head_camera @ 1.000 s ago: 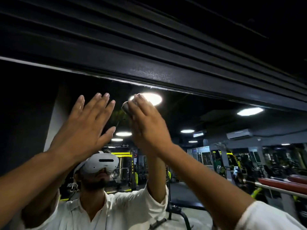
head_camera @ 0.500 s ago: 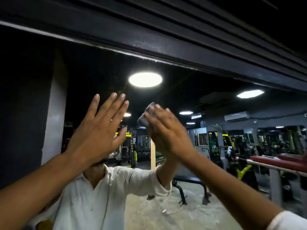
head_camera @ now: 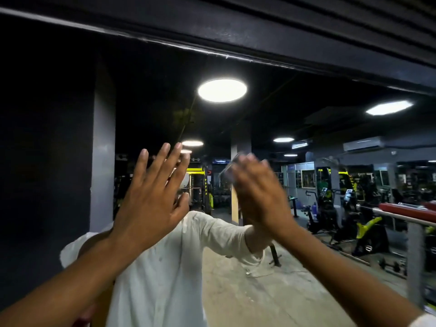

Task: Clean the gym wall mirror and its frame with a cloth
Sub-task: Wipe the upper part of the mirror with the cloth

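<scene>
The wall mirror fills most of the view and reflects the gym and a person in a white shirt. Its dark frame runs along the top, sloping down to the right. My left hand is raised flat with fingers spread, palm toward the glass. My right hand is blurred and presses a small grey cloth against the mirror; only the cloth's upper left edge shows past my fingers.
Dark ribbed slats lie above the frame. In the reflection are round ceiling lights, a grey pillar, exercise machines and a red padded bar at the right.
Both hands have moved down the mirror, away from the top frame. My right hand with the cloth has slid down and right from the reflected ceiling light. The view has tilted down.
</scene>
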